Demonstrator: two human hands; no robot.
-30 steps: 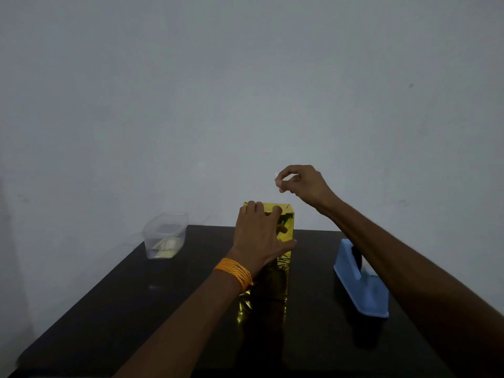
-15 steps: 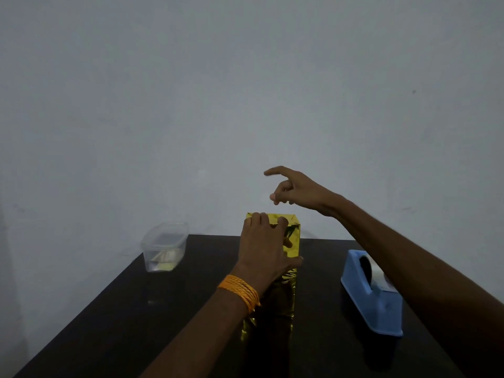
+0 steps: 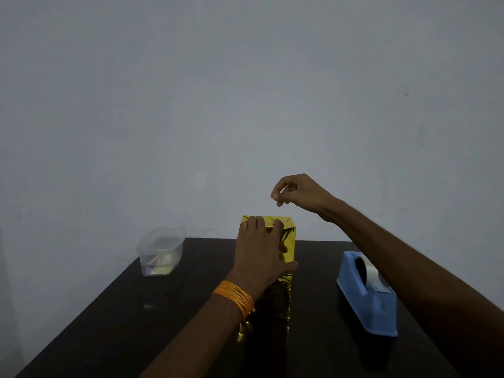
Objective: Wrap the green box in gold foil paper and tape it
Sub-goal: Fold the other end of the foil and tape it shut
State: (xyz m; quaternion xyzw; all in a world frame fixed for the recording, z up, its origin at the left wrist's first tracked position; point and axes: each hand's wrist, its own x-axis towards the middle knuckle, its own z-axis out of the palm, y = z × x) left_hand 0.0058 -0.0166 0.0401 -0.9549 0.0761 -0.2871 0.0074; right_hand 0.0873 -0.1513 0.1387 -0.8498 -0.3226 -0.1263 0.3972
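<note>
The left hand [image 3: 261, 246] lies flat against the near face of the upright box [image 3: 288, 238], fingers fairly straight with their tips reaching the near edge of its top and the thumb spread out to the right, pressing the gold foil [image 3: 283, 293] against the side. The right hand [image 3: 300, 193] hangs in the air above the box's top and a little to its right, clear of it, with fingers curled and thumb and forefinger drawn together as for a pinch. Whether a strip of clear tape sits between them is too faint to tell. An orange band [image 3: 234, 296] circles the left wrist. The box stands on end near the middle of the dark table [image 3: 109, 323], fully covered in foil, with no green showing; the top looks folded in, while crinkled foil flares loose at the base. It is probably light and rigid, so it would tip easily given how tall it stands, which makes the steadying palm worthwhile. The foil looks thin, slick and quick to crease or spring open, so the best hold is likely flat pressure on a broad face or right over a fold, not a pinch on the sheet. A blue tape dispenser [image 3: 365, 296] sits to the right under the right forearm, well apart from the box. A clear plastic tub [image 3: 161, 249] stands at the far left of the table.
</note>
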